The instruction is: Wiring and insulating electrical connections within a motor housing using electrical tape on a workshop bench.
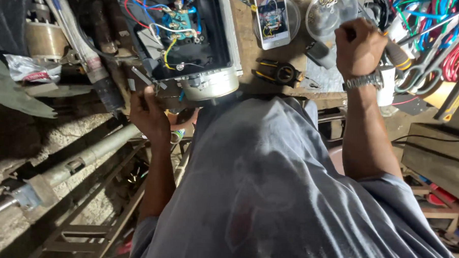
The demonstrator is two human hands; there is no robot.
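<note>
Overhead, a person in a grey shirt stands at a cluttered bench. Landmark: the open black box [184, 36] on the bench, its lid off, blue, red and yellow wires [167, 20] run to a teal terminal block [180, 21] inside. Wiring looks partly landed; the box is not yet closed.

Left hand [147, 113] sits just below the box's near corner, fingers pinched shut on a small flat metal piece [145, 76], the tip touching the box edge.

Right hand [358, 47] is well right of the box, fisted tight round a tool handle [397, 54], black with a yellow band; the working end is hidden.

Phone [272, 17] lies just right of the box, screen lit. Below the phone, a black-and-yellow tool [276, 72]. Scissors [419, 74] and wire coils [458, 58] lie far right.
</note>
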